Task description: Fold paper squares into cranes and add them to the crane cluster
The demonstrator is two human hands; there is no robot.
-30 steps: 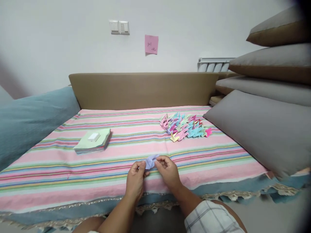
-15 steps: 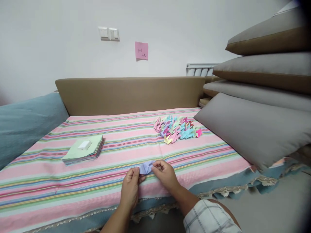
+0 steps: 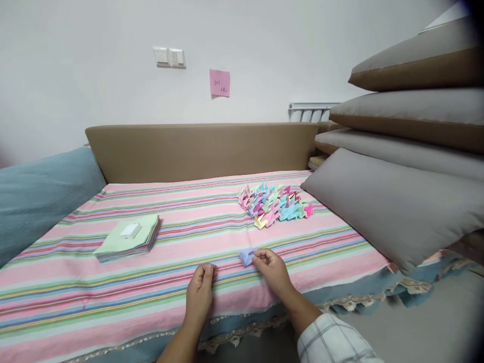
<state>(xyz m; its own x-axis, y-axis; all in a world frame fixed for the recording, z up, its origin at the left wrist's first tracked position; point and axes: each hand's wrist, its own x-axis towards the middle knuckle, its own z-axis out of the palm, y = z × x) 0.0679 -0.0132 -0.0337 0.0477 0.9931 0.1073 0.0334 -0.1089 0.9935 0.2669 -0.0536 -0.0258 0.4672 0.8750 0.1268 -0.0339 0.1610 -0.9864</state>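
A small folded piece of lavender origami paper (image 3: pixel 246 256) is pinched between the thumb and fingers of my right hand (image 3: pixel 275 272), just above the striped cloth. To its left, apart from the paper, my left hand (image 3: pixel 200 288) has its fingers curled together with nothing visible in them. Beyond my hands, a cluster of colourful folded paper cranes (image 3: pixel 270 204) sits on the cloth. At the left lies a stack of square coloured paper (image 3: pixel 113 244), pale green on top, and a small white block (image 3: pixel 130 231) rests on it.
The striped cloth (image 3: pixel 181 242) covers the seat in front of a brown backrest (image 3: pixel 204 154). Grey cushions (image 3: pixel 401 201) are piled at the right, and a blue cushion (image 3: pixel 45 196) stands at the left. A pink sticky note (image 3: pixel 220 83) hangs on the wall.
My left hand has let go of the lavender paper, and its fingers have closed. My right hand has carried the paper slightly to the right and turned it.
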